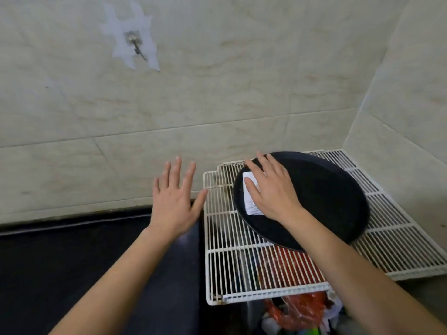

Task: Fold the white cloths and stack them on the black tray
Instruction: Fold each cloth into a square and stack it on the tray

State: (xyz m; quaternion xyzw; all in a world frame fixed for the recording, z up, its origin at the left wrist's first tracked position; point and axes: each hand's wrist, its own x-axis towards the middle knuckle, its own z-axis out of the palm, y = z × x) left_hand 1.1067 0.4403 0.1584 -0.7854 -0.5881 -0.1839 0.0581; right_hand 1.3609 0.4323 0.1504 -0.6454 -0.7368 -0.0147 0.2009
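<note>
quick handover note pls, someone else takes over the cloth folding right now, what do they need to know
Left hand: open, fingers spread, holds nothing, above the edge of the dark counter.
Right hand: open, lies flat on the white cloth.
Things: one cloth, folded small, lies on the left part of the black tray; the tray sits on the white wire rack.
Done: one cloth is folded and on the tray.
Left: no other cloths are in view; find any, fold them and stack them on this one.
</note>
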